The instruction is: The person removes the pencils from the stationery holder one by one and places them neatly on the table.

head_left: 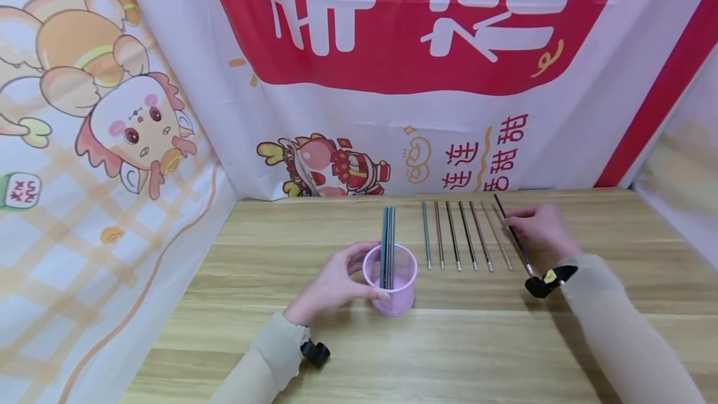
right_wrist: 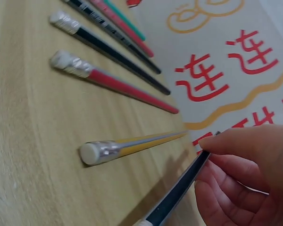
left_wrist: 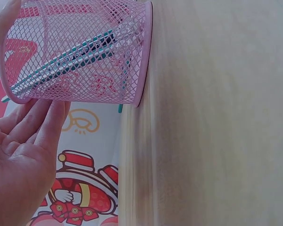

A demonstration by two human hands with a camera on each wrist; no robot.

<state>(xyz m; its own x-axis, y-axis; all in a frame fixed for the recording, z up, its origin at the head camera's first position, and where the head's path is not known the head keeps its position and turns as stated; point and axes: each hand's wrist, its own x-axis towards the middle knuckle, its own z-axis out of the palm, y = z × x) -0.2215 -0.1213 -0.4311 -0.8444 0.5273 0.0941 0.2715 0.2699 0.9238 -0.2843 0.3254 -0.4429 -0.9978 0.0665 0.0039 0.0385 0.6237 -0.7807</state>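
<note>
A pink mesh pen cup (head_left: 395, 301) stands upright on the table, with several pencils (head_left: 387, 245) leaning inside it. My left hand (head_left: 336, 279) grips the cup from its left side, thumb at the near rim and fingers behind; the mesh and pencils show closely in the left wrist view. Over at the right end of a row, my right hand (head_left: 538, 226) pinches a dark pencil (right_wrist: 179, 183) near its far end between thumb and forefinger. Left of it lies a yellow pencil (right_wrist: 137, 143), then a red pencil (right_wrist: 122, 92) and several more with white erasers toward me.
The wooden table (head_left: 449, 354) meets a white and red printed cloth (head_left: 336, 111) along its back edge. Another printed cloth (head_left: 67, 254) hangs on the left side. Small black wrist cameras are strapped at both sleeves.
</note>
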